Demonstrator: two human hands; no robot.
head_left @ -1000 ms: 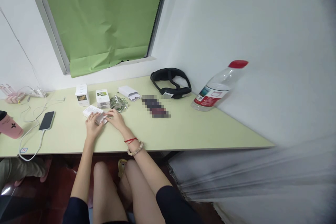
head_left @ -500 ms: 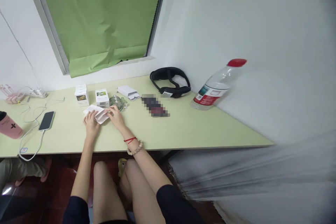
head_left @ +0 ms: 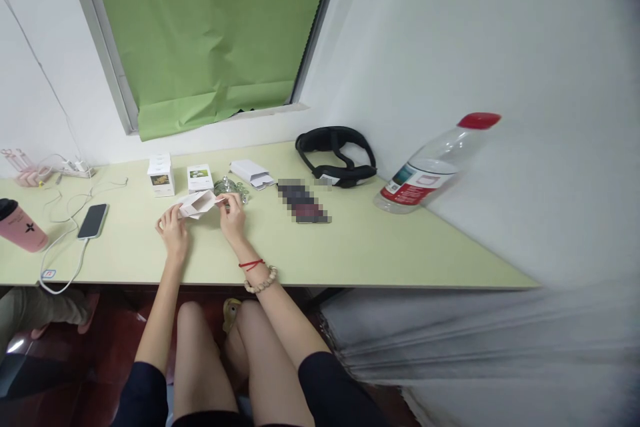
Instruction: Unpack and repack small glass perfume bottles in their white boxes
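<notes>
Between my two hands is a small white cardboard box (head_left: 198, 204), its near end open and hollow. My left hand (head_left: 173, 232) grips the box's left side, fingers closed on it. At the other side my right hand (head_left: 232, 215) pinches a flap at the box's right edge. Just behind stand a white box with a flower picture (head_left: 201, 177) and, further left, a stack of similar white boxes (head_left: 161, 178). A heap of clear, greenish glass-like pieces (head_left: 231, 191) lies behind my right hand. Another white box (head_left: 251, 173) rests on its side with its end flaps open.
Rightward on the table (head_left: 300, 260) are a blurred-out flat item (head_left: 305, 202), a black headset strap (head_left: 336, 155) and a large red-capped bottle (head_left: 425, 173). A phone (head_left: 93, 221) with a white cable and a pink cup (head_left: 23, 227) lie left. A person's leg (head_left: 45, 307) shows below.
The white box has been lifted and turned, so its hollow opening shows more. My right hand has shifted to its right edge. The whole view has moved slightly.
</notes>
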